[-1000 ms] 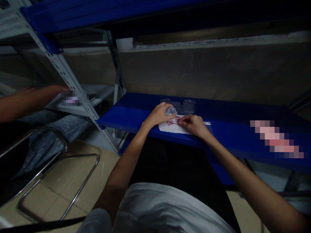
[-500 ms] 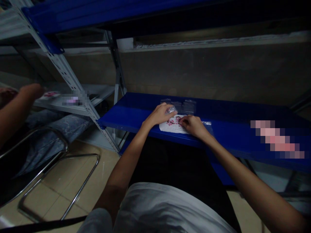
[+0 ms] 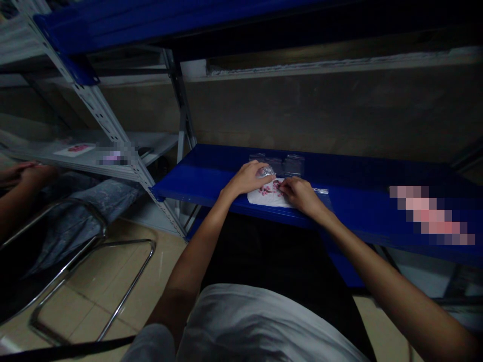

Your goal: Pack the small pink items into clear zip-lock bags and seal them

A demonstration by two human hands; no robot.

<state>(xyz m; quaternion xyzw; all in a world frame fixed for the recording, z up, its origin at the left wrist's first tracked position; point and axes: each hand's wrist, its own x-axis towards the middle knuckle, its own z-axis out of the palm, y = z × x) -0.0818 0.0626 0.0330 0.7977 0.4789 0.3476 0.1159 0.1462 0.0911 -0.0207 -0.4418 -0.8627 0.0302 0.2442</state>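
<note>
My left hand (image 3: 249, 178) is curled around a crumpled clear plastic bag (image 3: 266, 172) at the back left of a white sheet (image 3: 260, 199). Small pink and dark red pieces (image 3: 266, 190) lie clustered on the sheet; whether it is paper or cloth I cannot tell. My right hand (image 3: 301, 194) rests at the sheet's right side, fingertips pinched together over the pieces. What is between those fingertips is too small to make out. Several clear zip bags (image 3: 294, 165) lie flat just behind, and another clear bag (image 3: 321, 191) is partly under my right hand.
The blue shelf (image 3: 362, 201) carries a blurred-out pinkish item (image 3: 430, 215) at right. An upper blue shelf (image 3: 124, 25) hangs overhead, with a perforated post (image 3: 109, 120) at left. Beyond it are a co-worker's hands (image 3: 33, 173), a grey shelf (image 3: 101, 166) and a metal-framed chair (image 3: 128, 286).
My hands stay almost in place, with only a slight shift of the right fingers. The co-worker's hands have moved down and left, uncovering more of the white sheet on the grey shelf.
</note>
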